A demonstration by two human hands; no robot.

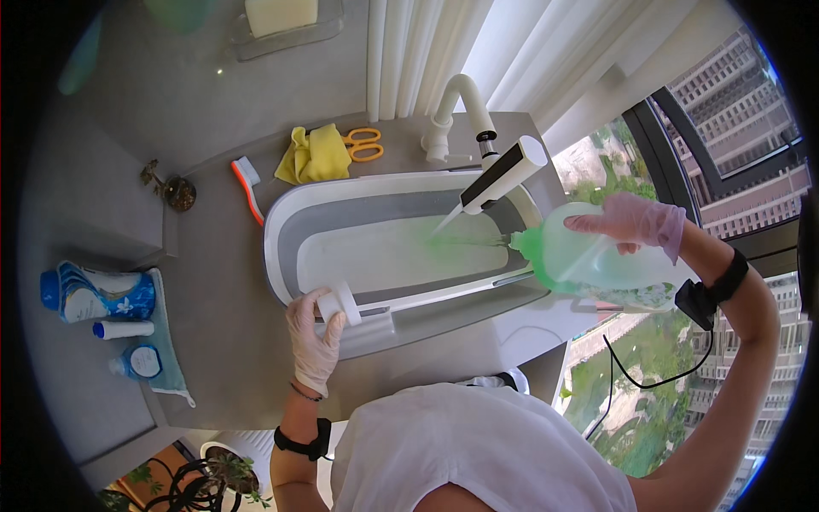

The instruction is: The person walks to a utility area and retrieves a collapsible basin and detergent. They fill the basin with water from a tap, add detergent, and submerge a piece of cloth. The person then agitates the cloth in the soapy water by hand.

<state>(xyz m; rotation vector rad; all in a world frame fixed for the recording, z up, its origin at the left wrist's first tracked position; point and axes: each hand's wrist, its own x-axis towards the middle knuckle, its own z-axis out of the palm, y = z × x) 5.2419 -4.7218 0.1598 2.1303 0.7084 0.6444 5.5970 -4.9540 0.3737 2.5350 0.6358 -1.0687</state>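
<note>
My right hand point(630, 223), in a thin translucent glove, grips the handle of a large plastic detergent bottle point(592, 249) tilted over the right end of a grey-and-white collapsible basin point(286, 246). Green liquid point(470, 241) pours from its spout into the basin. There it meets a stream of water from the white tap head point(505, 174), and the water in the basin is tinted green at that spot. My gloved left hand point(317, 342) holds a white screw cap point(339, 303) at the basin's near left edge.
Behind the basin lie a yellow cloth point(313, 155), orange-handled scissors point(365, 144) and an orange-and-white scrub brush point(248, 185). Several blue-and-white bottles point(105, 293) and a light-blue cloth point(167, 349) are at the left. A small potted plant point(179, 193) stands by the wall; a window point(614, 160) is on the right.
</note>
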